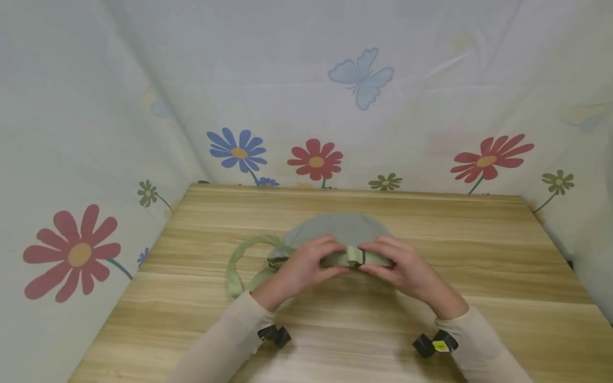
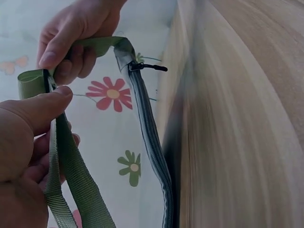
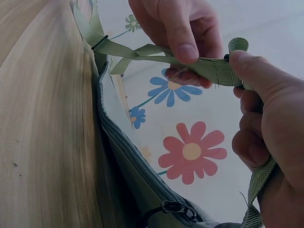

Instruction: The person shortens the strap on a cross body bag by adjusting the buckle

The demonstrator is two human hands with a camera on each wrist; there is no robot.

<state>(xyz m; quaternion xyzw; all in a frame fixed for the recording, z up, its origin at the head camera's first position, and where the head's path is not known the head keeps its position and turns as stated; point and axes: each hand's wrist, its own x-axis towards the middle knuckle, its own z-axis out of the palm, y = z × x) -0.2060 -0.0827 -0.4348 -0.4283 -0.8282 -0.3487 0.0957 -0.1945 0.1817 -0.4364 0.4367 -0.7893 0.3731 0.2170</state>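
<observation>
A grey-green zippered bag (image 1: pixel 337 227) lies on the wooden table with its green webbing strap (image 1: pixel 249 243) looped out to the left. Over the bag's near side, both hands hold one stretch of the strap. My left hand (image 1: pixel 308 263) pinches it between thumb and fingers, left of a small raised fold. Just right of that fold, my right hand (image 1: pixel 404 266) pinches the strap at a narrow black slider (image 1: pixel 363 257). The wrist views show the bag's zipper (image 3: pixel 137 159) with a black pull (image 2: pixel 151 67) below the strap.
The wooden table (image 1: pixel 215 340) reaches back to a pale fabric backdrop (image 1: pixel 278 69) printed with flowers and a butterfly. Similar fabric hangs on both sides. A small black camera sits on each wrist.
</observation>
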